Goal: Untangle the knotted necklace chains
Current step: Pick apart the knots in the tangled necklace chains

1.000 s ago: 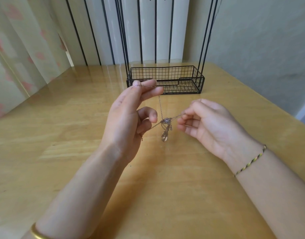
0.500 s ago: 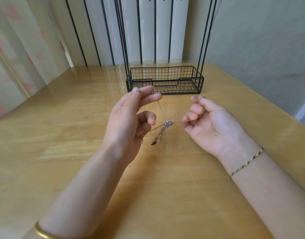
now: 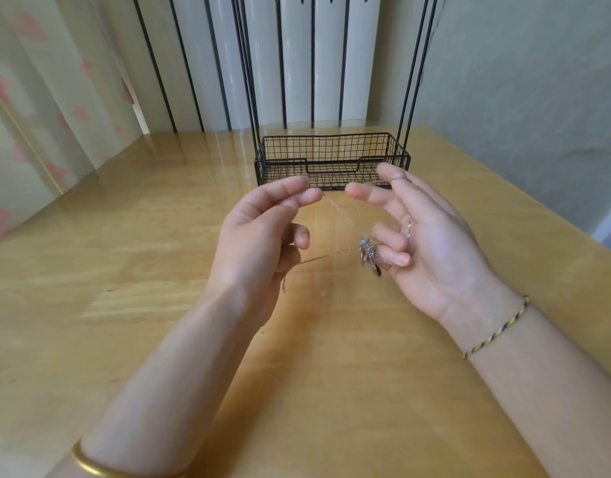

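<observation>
Presently, the left hand (image 3: 259,232) is raised above the tabletop (image 3: 124,270). Its grip pinches one fine strand between thumb and forefinger tip. The curled lower fingers trap a second strand, and its loose end hangs below them.

The necklace chains (image 3: 331,254) run rightward from both points, drawn fairly straight. They meet at the knot (image 3: 366,251), a small dense cluster held in the air and touching the right hand (image 3: 431,236). The right grip is partly spread. A strand loops over an upper finger and runs down the palm, and the two lower fingers curl against the knot.

Handling, as judged from here: the chains appear very light, limp and thin. They will likely slip through dry fingertips, and may kink or snap under a hard pull. Take hold of single strands close to the knot, with fingertips only. Keep tension low, so the cluster loosens rather than tightens.
</observation>
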Tool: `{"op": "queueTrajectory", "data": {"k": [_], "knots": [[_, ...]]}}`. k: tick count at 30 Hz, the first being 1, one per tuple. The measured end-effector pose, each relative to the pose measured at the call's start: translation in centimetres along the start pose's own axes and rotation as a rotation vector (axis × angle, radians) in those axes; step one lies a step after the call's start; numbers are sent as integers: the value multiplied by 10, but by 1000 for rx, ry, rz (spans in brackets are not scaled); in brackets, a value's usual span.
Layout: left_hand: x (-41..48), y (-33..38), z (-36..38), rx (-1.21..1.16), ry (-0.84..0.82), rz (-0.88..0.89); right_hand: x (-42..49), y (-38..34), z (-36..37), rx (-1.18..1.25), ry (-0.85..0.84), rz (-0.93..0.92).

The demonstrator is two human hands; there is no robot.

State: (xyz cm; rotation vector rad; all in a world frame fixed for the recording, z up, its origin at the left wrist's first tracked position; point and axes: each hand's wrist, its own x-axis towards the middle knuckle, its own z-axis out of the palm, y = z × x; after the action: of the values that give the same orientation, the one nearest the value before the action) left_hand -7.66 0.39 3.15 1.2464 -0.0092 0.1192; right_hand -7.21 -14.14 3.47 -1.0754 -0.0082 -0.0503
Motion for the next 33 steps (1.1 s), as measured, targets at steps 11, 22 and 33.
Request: {"op": "queueTrajectory", "data": {"k": [11,22,33], "knots": [[2,-10,-1,496,-76,-26,-4,-3,0,-212,-96,-117],[8,-14,-11,794,-31,163,5,-4,-8,-37,95,-177],[14,-17,-16,894,83,189,8,5,-15,-566,125,-199]]}}
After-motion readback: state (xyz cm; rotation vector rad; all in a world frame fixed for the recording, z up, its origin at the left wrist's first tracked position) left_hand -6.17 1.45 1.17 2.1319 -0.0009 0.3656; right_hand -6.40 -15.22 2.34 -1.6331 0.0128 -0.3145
